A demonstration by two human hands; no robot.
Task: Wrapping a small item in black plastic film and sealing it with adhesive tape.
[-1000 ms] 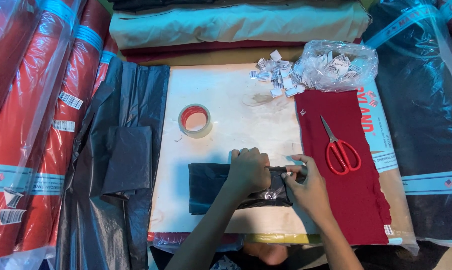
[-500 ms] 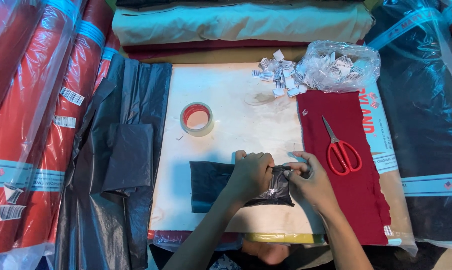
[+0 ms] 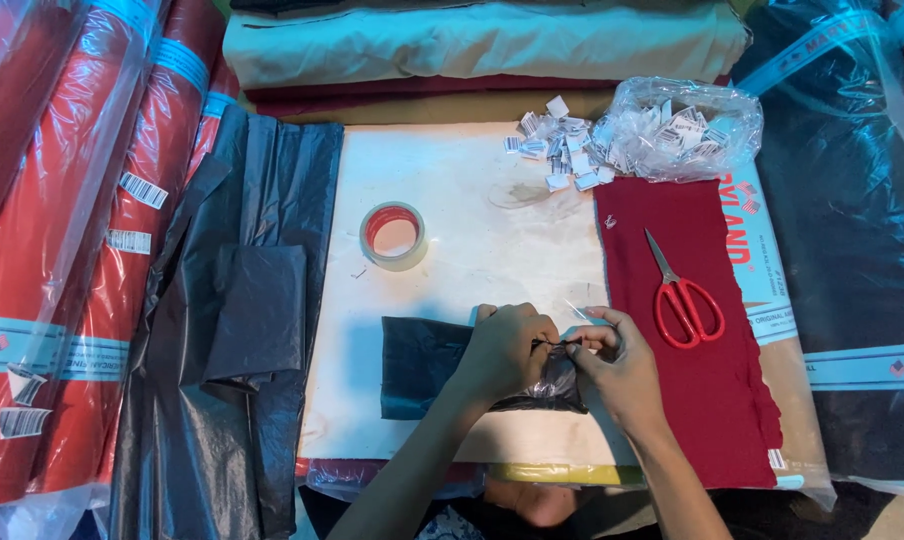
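Note:
A folded dark fabric piece in a clear plastic wrap (image 3: 422,365) lies on the white board (image 3: 452,190) near its front edge. My left hand (image 3: 507,350) presses down on the wrap's right part with fingers curled. My right hand (image 3: 617,365) meets it at the wrap's right end, pinching the plastic there between thumb and fingers. The two hands touch at the fingertips. The wrap's right end is mostly hidden under them.
A roll of clear tape (image 3: 393,236) sits on the board's left middle. Red-handled scissors (image 3: 680,295) lie on a dark red cloth (image 3: 692,400) at right. Small white tags (image 3: 557,150) and a clear bag of them (image 3: 677,128) are at the back. Black plastic sheets (image 3: 242,310) and fabric rolls surround the board.
My hands have closed in on each other at the wrap's right end; the right hand's fingers moved left and now pinch the plastic against the left hand.

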